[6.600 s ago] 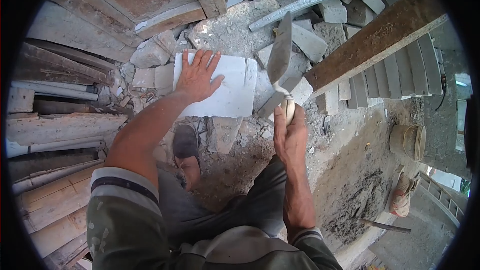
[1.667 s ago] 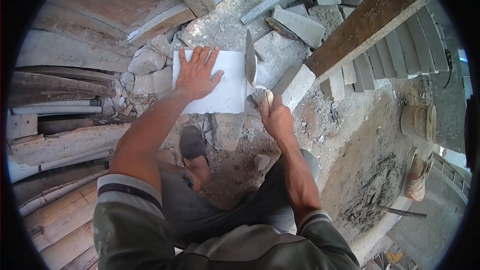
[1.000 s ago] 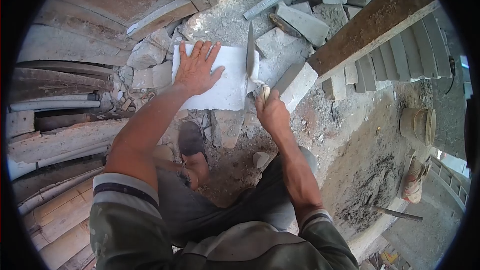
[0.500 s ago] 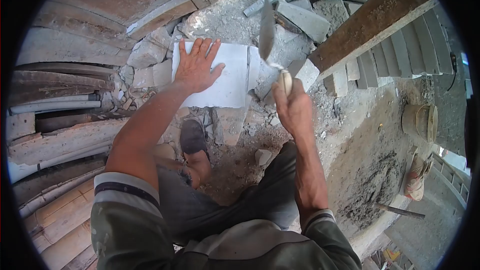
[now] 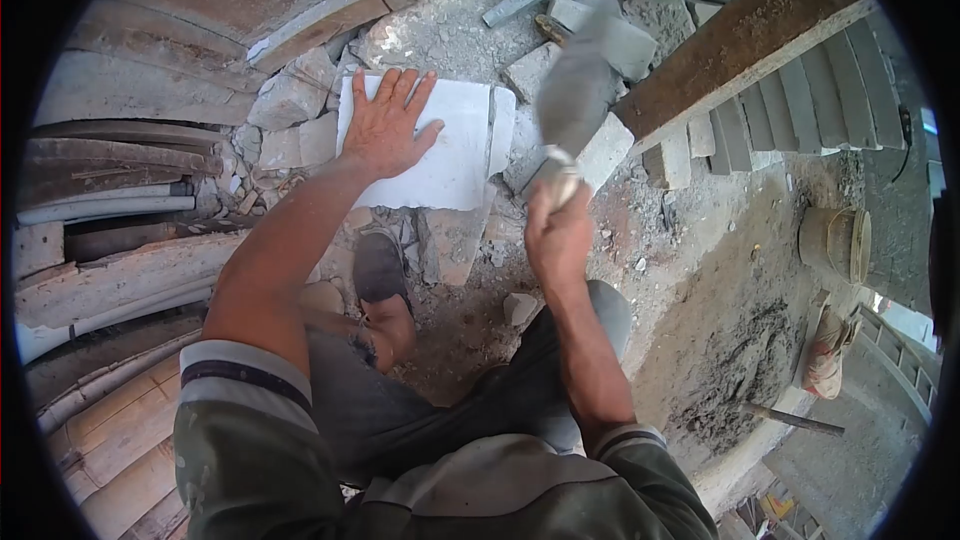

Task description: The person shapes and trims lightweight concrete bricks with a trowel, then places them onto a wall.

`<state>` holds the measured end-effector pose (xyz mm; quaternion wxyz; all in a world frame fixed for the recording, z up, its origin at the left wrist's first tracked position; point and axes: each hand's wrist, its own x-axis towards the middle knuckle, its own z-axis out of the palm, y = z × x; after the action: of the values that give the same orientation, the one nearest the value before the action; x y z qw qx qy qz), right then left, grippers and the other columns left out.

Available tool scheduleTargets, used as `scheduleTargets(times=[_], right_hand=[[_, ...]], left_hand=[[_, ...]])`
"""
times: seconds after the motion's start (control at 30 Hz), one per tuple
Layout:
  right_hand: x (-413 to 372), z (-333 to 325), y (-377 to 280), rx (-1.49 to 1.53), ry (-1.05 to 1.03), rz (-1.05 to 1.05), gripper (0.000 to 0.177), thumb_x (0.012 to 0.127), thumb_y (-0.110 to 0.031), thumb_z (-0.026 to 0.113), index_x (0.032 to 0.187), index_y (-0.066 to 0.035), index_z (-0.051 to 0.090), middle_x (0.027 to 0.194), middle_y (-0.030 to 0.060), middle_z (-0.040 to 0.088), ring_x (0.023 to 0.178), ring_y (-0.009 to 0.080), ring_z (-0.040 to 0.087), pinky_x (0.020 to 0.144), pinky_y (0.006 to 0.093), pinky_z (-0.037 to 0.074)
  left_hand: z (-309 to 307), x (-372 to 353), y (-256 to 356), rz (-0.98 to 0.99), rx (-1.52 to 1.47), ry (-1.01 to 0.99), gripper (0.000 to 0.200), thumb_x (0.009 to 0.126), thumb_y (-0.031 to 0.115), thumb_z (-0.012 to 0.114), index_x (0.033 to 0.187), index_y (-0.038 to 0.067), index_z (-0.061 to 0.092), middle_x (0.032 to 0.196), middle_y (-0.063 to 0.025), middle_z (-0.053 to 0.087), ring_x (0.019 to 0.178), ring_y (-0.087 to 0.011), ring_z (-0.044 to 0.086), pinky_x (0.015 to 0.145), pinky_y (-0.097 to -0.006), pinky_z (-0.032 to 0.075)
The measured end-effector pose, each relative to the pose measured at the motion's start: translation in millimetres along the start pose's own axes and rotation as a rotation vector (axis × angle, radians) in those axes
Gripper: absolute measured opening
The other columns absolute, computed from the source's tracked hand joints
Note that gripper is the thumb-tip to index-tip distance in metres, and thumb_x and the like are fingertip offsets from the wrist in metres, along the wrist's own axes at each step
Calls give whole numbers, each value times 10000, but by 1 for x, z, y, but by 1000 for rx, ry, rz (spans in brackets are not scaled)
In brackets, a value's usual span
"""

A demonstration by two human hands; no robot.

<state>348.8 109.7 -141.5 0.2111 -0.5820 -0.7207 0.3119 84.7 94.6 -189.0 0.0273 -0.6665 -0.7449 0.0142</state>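
Note:
My left hand (image 5: 387, 130) lies spread on a white rectangular block (image 5: 455, 155), its palm pressed to the upper left part. A narrow white strip (image 5: 502, 128) runs along the block's right side, parted from it by a dark line. In my right hand (image 5: 558, 235) is a trowel (image 5: 577, 90), gripped by its pale handle. The trowel's grey blade points away from me, above the rubble to the right of the block, and is smeared by motion. The block rests on broken stone (image 5: 455, 245).
A thick wooden beam (image 5: 740, 40) slants across the upper right, beside a row of grey slabs (image 5: 800, 100). Wet mortar (image 5: 740, 370) lies at right near a bucket (image 5: 835, 243) and a stick (image 5: 793, 419). Boards and pipes (image 5: 110, 208) are stacked at left.
The trowel has turned from edge-on to showing its flat face. My right hand has moved slightly left and toward me. My left hand stays on the white block.

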Motion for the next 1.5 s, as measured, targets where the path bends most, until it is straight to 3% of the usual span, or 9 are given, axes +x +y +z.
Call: scheduleTargets(times=[0.17,0.27,0.6,0.67,0.73,0.93,1.03,1.13,1.5], right_hand=[[12,-29,-3,-130,-345,22,372,990,-325,576,1083,29,510,714,268,664,652,404,693,576,484,554],[3,-54,-39,184,16,-9,374,989,-328,575,1052,36,514,712,269,664,648,422,686,594,497,549],[-14,-45,-27,-25,-248,84,387,975,-322,590,1093,33,493,758,260,678,660,464,670,603,527,539],[-27,-25,-22,248,227,36,384,967,-319,601,1100,23,491,744,251,677,663,452,676,595,521,540],[-36,16,26,-257,-257,88,374,965,-306,601,1112,15,477,698,247,666,663,449,677,588,524,538],[-26,-39,-16,-103,-250,56,362,963,-300,617,1102,13,500,707,233,670,652,418,688,565,504,533],[-44,-11,4,267,235,18,344,965,-274,632,1136,-3,508,720,188,668,621,294,702,530,413,536],[-57,33,42,-289,-201,27,357,962,-320,609,1082,-3,495,714,248,661,649,446,673,577,520,530],[-57,16,28,-183,-88,63,361,958,-317,608,1065,11,503,690,234,661,656,434,682,597,517,539]], left_hand=[[3,4,-5,9,3,42,684,973,453,496,1526,88,327,1462,-141,399,1397,-304,313,1139,-661,132],[4,-2,1,11,-8,29,689,967,456,506,1527,95,329,1455,-141,412,1401,-300,314,1144,-658,125],[-5,2,1,-35,19,-157,700,1006,502,380,1575,129,216,1549,-118,317,1472,-271,217,1180,-646,19],[7,0,-2,20,-7,61,696,971,463,497,1535,99,314,1489,-146,393,1415,-310,306,1147,-664,108],[2,2,-1,16,-6,44,695,971,464,496,1535,99,315,1491,-148,392,1415,-311,307,1146,-664,113],[5,-2,-1,23,7,0,696,970,463,499,1534,98,317,1488,-144,393,1409,-308,314,1144,-660,121],[6,-2,-1,25,9,23,695,969,463,501,1532,96,322,1483,-144,398,1406,-308,319,1143,-657,124],[1,0,1,32,21,33,694,970,466,499,1529,93,326,1477,-144,401,1402,-308,322,1141,-653,135],[-13,6,4,-4,44,-130,682,1002,496,401,1559,129,259,1517,-108,348,1446,-273,244,1173,-646,33]])
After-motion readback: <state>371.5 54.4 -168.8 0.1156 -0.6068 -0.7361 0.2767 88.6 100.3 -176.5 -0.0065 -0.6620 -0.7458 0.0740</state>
